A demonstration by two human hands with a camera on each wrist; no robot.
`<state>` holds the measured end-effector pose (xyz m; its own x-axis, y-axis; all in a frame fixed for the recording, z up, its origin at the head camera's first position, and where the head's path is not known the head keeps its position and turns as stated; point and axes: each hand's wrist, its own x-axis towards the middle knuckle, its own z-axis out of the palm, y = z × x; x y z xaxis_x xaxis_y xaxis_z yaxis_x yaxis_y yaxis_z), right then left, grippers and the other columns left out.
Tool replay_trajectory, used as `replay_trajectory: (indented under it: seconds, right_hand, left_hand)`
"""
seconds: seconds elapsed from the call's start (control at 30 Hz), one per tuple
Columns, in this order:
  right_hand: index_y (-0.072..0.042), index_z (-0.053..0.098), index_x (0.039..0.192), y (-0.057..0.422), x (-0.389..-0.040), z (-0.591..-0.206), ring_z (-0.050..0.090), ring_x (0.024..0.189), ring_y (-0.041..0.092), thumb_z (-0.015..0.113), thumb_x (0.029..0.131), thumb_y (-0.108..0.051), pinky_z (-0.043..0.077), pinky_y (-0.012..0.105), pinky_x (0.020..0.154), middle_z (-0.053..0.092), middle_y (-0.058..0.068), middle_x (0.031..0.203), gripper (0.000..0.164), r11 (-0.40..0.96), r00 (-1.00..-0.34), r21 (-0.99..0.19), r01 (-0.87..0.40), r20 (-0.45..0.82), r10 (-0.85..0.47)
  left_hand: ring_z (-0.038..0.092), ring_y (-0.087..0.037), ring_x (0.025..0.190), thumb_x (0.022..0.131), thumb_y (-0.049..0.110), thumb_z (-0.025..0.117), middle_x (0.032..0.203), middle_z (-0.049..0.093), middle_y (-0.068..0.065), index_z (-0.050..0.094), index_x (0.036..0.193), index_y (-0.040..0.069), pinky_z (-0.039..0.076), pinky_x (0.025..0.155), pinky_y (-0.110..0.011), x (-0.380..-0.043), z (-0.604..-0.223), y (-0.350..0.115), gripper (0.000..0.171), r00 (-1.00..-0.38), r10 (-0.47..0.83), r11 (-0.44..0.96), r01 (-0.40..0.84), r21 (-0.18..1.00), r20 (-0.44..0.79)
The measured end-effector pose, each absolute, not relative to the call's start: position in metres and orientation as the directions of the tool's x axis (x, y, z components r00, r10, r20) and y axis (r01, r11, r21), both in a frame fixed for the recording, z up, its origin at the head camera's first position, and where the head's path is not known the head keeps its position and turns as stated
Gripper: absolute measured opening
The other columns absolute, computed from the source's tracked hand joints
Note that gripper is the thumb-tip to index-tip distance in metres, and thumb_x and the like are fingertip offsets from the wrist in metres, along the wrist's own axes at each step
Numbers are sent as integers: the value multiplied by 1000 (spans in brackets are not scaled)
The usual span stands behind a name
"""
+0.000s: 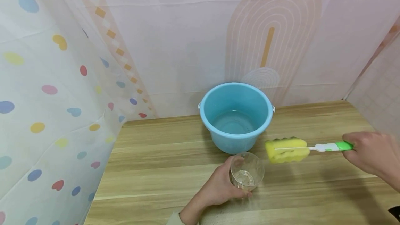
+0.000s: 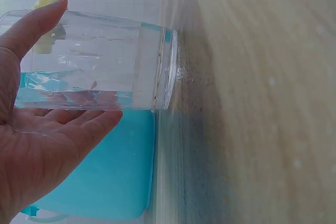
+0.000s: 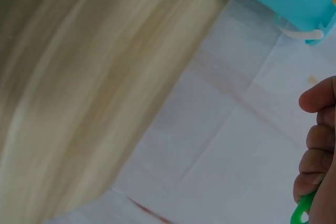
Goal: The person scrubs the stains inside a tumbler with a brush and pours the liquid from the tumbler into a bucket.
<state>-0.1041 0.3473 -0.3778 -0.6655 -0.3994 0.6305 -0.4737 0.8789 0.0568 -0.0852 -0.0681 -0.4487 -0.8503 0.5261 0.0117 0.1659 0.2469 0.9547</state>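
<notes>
My left hand [image 1: 220,185] holds a clear plastic cup [image 1: 247,173] from its left side, thumb on the near side and fingers round the far side. In the left wrist view, the base of the cup [image 2: 168,69] is right at the tabletop. My right hand [image 1: 372,152] grips the green end of a white-and-green handle [image 1: 331,147] belonging to a sponge bottle brush. Its yellow sponge head [image 1: 287,150] points left, over the table just right of the cup. Curled fingers [image 3: 317,156] and the green handle end [image 3: 303,211] show in the right wrist view.
Behind the cup stands a light blue bucket [image 1: 235,136] with shallow water inside and white handle mounts at its sides. The wood-grain table [image 1: 150,169] meets a patterned cloth [image 1: 181,44] at the back and a dotted cloth [image 1: 56,124] on the left.
</notes>
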Motion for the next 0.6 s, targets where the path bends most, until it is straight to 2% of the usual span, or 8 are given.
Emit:
replay_trajectory:
  seconds: [0.23, 0.4, 0.6]
  right_hand:
    - [-25, 25, 61, 361, -97, -394, 14, 54, 4, 57, 63, -5, 18, 25, 46, 17, -15, 59, 38, 933, -793, -30, -358, 537, -287]
    - [-24, 27, 60, 373, -97, -405, 16, 52, 6, 59, 69, -4, 20, 26, 46, 19, -13, 57, 39, 952, -842, -48, -301, 481, -242]
    - [-23, 28, 60, 387, -99, -420, 18, 51, 6, 60, 76, -4, 21, 25, 46, 21, -12, 56, 40, 955, -858, -74, -286, 464, -221]
  left_hand:
    - [55, -15, 130, 70, 16, 99, 141, 60, 5, 49, 148, 18, 41, 113, -34, -85, -449, -68, 92, -852, 523, 263, 182, 947, 18]
    - [55, -15, 130, 70, 16, 99, 140, 59, 6, 49, 148, 20, 41, 113, -34, -86, -449, -68, 93, -853, 522, 260, 174, 950, 13]
    - [55, -15, 130, 71, 17, 99, 141, 59, 3, 49, 148, 18, 42, 112, -34, -86, -449, -68, 92, -849, 527, 269, 195, 943, 26]
